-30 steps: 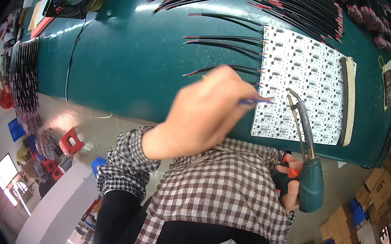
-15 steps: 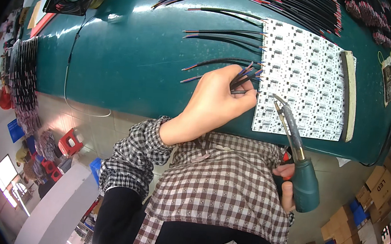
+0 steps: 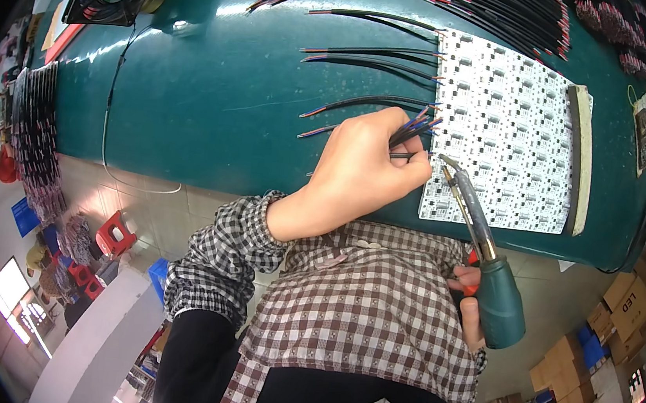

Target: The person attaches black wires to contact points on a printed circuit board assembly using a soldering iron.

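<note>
At centre our left hand point(image 3: 363, 157) pinches wires point(image 3: 405, 135), best held steady; lower right, our right hand point(image 3: 471, 318) grips the soldering iron point(image 3: 501, 303).

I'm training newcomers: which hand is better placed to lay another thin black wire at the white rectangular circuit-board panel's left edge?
Probably the left hand: it holds black wires beside the panel; the right hand grips the green-handled soldering iron.

A white circuit panel point(image 3: 502, 142) patterned with dark components lies flat, just inside the bench's point(image 3: 213, 119) near edge. A green-handled soldering iron point(image 3: 502, 307) slants over that edge, tip at the panel's left side, beside bunched black cables point(image 3: 407, 136) with red and blue ends.
</note>
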`<action>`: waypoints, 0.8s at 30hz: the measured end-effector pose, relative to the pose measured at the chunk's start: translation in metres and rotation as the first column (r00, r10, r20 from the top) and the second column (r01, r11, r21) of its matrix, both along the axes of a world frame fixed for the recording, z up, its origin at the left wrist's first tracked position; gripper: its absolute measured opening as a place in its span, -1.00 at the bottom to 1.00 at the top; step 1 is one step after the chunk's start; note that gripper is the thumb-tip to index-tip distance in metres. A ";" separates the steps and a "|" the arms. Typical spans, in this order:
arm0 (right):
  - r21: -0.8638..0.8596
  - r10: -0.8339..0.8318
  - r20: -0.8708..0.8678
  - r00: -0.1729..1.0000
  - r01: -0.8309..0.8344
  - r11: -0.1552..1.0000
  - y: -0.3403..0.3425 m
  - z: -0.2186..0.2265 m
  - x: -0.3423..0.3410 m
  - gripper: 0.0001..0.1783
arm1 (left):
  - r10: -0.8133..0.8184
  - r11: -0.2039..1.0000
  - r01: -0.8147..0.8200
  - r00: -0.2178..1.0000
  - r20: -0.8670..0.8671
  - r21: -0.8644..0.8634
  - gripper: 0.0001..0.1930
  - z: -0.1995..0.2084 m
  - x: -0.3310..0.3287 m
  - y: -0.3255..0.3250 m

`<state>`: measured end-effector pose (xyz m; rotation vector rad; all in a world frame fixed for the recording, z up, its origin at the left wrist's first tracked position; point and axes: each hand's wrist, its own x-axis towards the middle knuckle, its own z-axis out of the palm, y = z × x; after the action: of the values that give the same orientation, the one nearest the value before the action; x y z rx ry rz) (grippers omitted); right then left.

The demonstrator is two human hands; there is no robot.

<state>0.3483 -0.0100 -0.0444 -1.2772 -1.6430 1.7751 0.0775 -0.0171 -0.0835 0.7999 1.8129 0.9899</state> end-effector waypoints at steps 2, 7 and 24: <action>0.007 -0.029 -0.004 1.000 0.029 1.000 -0.003 -0.002 -0.002 -0.28 | -0.005 1.000 0.006 1.000 0.007 -0.016 -0.84 0.001 -0.001 0.001; 0.037 -0.020 0.007 1.000 0.020 0.999 -0.001 -0.002 -0.001 -0.26 | 0.019 1.000 -0.019 1.000 0.025 -0.003 -0.85 0.000 0.001 0.000; 0.033 -0.041 0.060 0.997 0.039 0.999 -0.005 0.003 -0.001 -0.29 | -0.015 1.000 0.015 1.000 -0.003 0.014 -0.85 0.001 0.002 -0.001</action>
<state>0.3472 -0.0151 -0.0414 -1.3524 -1.6593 1.6958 0.0795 -0.0178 -0.0828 0.8229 1.8022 0.9926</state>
